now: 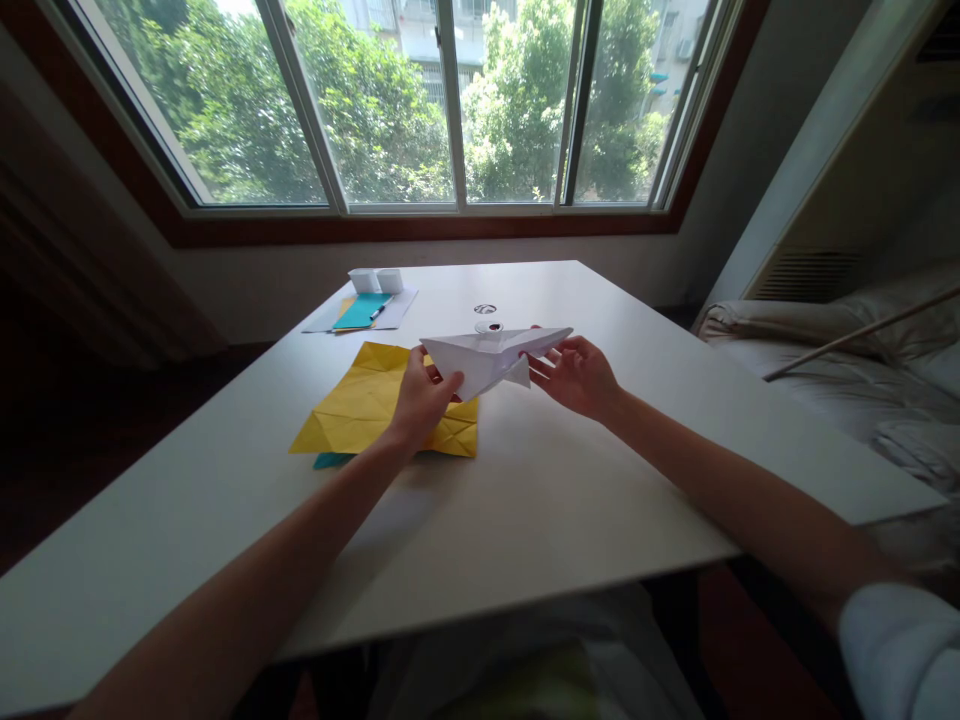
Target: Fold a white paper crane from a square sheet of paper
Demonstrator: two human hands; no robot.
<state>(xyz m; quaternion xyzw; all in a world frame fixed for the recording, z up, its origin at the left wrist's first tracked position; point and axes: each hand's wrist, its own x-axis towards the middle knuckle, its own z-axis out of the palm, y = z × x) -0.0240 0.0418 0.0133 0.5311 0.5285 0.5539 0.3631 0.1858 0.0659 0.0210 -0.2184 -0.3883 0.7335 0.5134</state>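
White folded paper model (491,358): 1 piece, creased into a long, pointed shape with a flat upper surface and a small triangular flap hanging beneath. Held clear above the white table (600,480), roughly level, tapered tip pointing right. Its left end overlaps the view of the creased yellow paper sheet (360,405) lying flat below.

A white table (600,500) stands before a wide window (420,100) with green trees outside. A creased yellow sheet (360,405) lies flat on the table, with a teal scrap (330,460) peeking out under its near edge. Farther back, a teal sheet (360,312) and a pen (379,311) rest on white paper (397,312), just before two small white boxes (375,280). A bed (862,370) sits at the right.
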